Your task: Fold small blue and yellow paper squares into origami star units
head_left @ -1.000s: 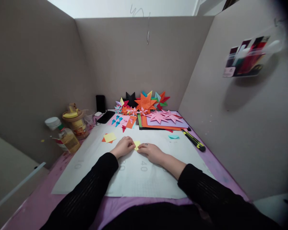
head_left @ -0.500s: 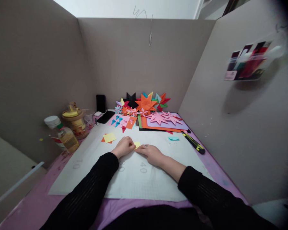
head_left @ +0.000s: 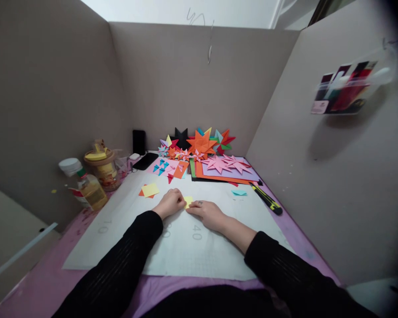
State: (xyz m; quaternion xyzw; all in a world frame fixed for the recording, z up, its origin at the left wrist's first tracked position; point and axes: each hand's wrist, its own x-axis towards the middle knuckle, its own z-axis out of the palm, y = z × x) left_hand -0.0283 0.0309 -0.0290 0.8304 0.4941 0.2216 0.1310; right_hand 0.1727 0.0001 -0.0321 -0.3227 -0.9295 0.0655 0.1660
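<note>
On one white work sheet (head_left: pixel 119 229), the left hand (head_left: pixel 170 202) curls, its grip hidden; the right hand (head_left: pixel 207 214) reaches flatter, thumb gap unseen. Both touch one small yellow paper (head_left: pixel 188 201): 3 o'clock from left fingertips, about 11 from right; long axis unclear, neither hand plainly nearer. One utility knife (head_left: pixel 267 198), one teal folded paper (head_left: pixel 239 193): 3 o'clock.

At left, a bottle (head_left: pixel 94 192) beside a jar (head_left: pixel 106 171); farther back, a phone (head_left: pixel 145 161) near a white case (head_left: pixel 134 156); at right, a knife (head_left: pixel 267 198), a pouch (head_left: pixel 346 92) hanging higher.
</note>
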